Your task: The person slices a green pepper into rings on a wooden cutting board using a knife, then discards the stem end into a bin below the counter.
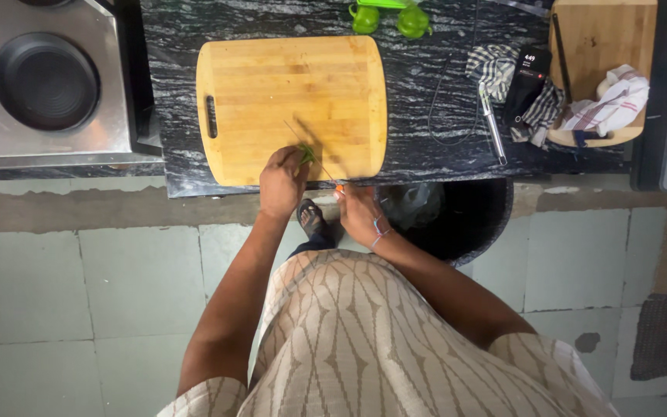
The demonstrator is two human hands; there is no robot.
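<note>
Lower centre: left hand pinches green stalk on cutting board; right hand closed, probably on a knife. Keep fingertips tucked back.

Pale wooden cutting board, black-marbled counter

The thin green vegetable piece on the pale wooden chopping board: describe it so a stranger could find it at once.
Start at the black speckled stone counter, then the pale wooden chopping board with a handle slot. At its near edge the left hand pinches a thin green vegetable piece. It is the only green thing on the board; the green plastic items lie beyond it.
</note>
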